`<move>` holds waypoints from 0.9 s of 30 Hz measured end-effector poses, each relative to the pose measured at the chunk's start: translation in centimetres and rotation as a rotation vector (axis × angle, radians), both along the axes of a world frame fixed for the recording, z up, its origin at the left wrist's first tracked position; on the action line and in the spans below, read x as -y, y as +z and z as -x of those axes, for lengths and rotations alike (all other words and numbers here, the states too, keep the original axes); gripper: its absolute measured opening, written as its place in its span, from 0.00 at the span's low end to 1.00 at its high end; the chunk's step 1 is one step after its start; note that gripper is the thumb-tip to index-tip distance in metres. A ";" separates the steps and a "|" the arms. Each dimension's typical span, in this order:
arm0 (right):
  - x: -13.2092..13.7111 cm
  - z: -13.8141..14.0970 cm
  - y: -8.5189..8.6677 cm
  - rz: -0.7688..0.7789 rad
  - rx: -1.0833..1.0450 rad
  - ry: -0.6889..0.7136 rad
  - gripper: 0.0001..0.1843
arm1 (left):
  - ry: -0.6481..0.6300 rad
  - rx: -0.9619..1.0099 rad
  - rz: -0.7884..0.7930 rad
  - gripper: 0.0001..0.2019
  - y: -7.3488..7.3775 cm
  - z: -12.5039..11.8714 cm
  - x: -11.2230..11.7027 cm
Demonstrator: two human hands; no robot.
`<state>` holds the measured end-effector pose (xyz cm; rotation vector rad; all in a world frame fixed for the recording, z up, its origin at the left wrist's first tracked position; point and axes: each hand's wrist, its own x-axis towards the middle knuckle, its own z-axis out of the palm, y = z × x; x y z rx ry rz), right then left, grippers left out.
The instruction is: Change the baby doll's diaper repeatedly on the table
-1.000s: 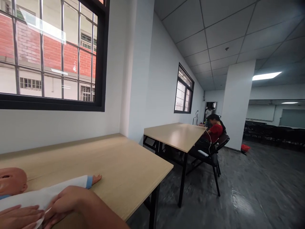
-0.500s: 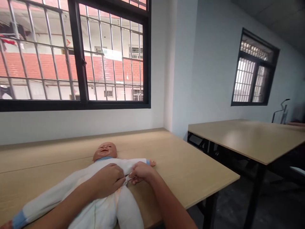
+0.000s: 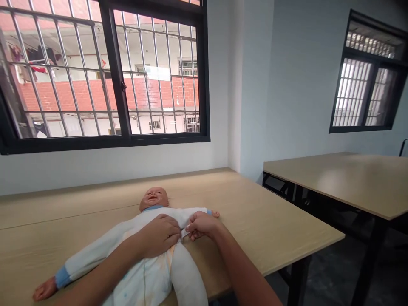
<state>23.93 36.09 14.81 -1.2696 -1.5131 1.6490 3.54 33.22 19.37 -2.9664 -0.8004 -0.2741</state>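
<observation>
A baby doll (image 3: pixel 154 199) in a white romper with blue cuffs lies on its back on the wooden table (image 3: pixel 261 229), arms spread out. My left hand (image 3: pixel 161 236) rests curled on the doll's belly, gripping the white romper (image 3: pixel 140 280). My right hand (image 3: pixel 200 225) pinches the cloth at the doll's side, close against the left hand. The two hands almost touch over the doll's middle. One doll hand (image 3: pixel 43 291) reaches toward the lower left, the other (image 3: pixel 216 213) lies just past my right hand.
A second wooden table (image 3: pixel 350 178) stands to the right across a narrow gap. A barred window (image 3: pixel 105 72) fills the wall behind the doll, and another window (image 3: pixel 369 76) sits at the far right. Dark floor shows at the lower right.
The view swung left from the room and a seated person back onto the doll. Both hands stayed on the doll's romper, drawn together over its middle.
</observation>
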 end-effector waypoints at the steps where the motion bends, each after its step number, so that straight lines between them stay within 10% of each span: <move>1: 0.1 -0.1 0.1 -0.003 -0.008 0.008 0.12 | 0.013 -0.017 0.008 0.17 0.0 -0.1 -0.1; 27: 0.7 1.4 0.4 -0.210 -0.181 0.093 0.06 | 0.047 -0.082 0.157 0.15 1.7 -0.1 2.2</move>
